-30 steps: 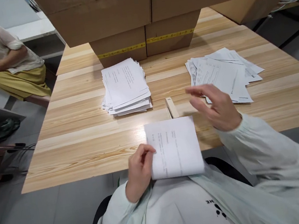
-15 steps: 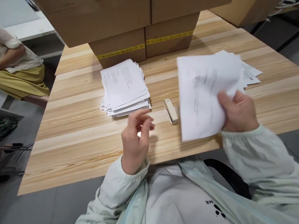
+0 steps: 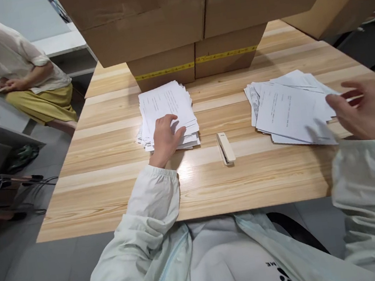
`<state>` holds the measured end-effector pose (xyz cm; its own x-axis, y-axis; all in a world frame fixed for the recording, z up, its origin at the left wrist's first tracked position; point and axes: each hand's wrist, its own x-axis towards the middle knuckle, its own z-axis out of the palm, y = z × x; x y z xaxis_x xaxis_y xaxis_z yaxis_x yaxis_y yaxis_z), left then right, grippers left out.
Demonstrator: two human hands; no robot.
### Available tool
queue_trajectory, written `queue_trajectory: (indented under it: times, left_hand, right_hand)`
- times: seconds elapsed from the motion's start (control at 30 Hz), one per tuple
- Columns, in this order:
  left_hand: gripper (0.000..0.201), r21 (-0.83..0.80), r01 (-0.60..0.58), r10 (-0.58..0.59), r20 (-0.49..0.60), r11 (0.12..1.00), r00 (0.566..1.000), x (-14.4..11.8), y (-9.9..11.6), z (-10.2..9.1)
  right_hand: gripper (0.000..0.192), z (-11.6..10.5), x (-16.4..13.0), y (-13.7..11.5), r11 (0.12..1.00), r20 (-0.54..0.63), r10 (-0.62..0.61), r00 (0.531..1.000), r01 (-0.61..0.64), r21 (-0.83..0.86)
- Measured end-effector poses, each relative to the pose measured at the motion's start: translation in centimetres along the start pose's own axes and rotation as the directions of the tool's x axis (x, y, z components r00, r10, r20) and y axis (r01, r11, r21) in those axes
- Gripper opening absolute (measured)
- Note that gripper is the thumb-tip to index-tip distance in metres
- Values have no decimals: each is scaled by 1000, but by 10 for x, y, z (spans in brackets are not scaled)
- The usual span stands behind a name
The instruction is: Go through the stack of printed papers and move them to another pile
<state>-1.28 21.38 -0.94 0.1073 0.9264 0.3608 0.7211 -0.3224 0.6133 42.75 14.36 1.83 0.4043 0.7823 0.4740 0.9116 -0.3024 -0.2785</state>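
Observation:
My left hand [image 3: 165, 137] rests on the near edge of a neat stack of printed sheets [image 3: 168, 106], fingers spread over the top sheet. My right hand [image 3: 371, 107] hovers open just right of a looser, fanned pile of printed papers [image 3: 288, 110], fingers apart and holding nothing. A small beige stapler [image 3: 225, 148] lies on the wooden table [image 3: 117, 187] between the two piles.
Large cardboard boxes [image 3: 164, 23] stand stacked at the back of the table, right behind the piles. Another person in a light top sits at the far left [image 3: 24, 70] beside a grey desk. Cables and a bag lie on the floor at left.
My right hand carried a sheet from in front of me to the right pile and let it go. My left hand released that sheet and moved onto the left stack.

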Motion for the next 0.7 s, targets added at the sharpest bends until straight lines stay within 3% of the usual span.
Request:
queue_trajectory:
  times: [0.07, 0.13, 0.2, 0.23, 0.33, 0.5, 0.6, 0.7]
  left_hand:
    - [32, 0, 34, -34, 5, 999, 999, 1, 1, 2]
    - [34, 6, 62, -62, 3, 998, 998, 4, 1, 3]
    - [33, 6, 70, -70, -13, 998, 997, 6, -2, 4]
    - [31, 3, 68, -68, -26, 998, 997, 7, -4, 5]
    - [28, -15, 56, -57, -57, 998, 997, 9, -9, 6]
    - [28, -7, 52, -52, -54, 999, 997, 9, -12, 5]
    - [30, -5, 41, -41, -53, 999, 998, 9, -12, 5]
    - [31, -15, 30, -31, -59, 999, 998, 8, -13, 6]
  right_hand:
    - [30, -25, -8, -43, 939, 98, -36, 995, 0, 344]
    - [25, -35, -11, -92, 754, 265, -187, 946, -34, 656]
    - [23, -27, -10, -138, 647, 383, -378, 843, -55, 760]
    - [20, -18, -9, -158, 634, 444, -432, 785, -86, 769]
    - [10, 21, -6, -207, 617, 569, -482, 667, -203, 761]
    - [14, 65, -8, -245, 566, 727, -405, 554, -473, 675]
    - [15, 73, -10, -248, 554, 759, -400, 515, -524, 647]
    - [14, 76, -7, -246, 561, 753, -412, 513, -509, 653]
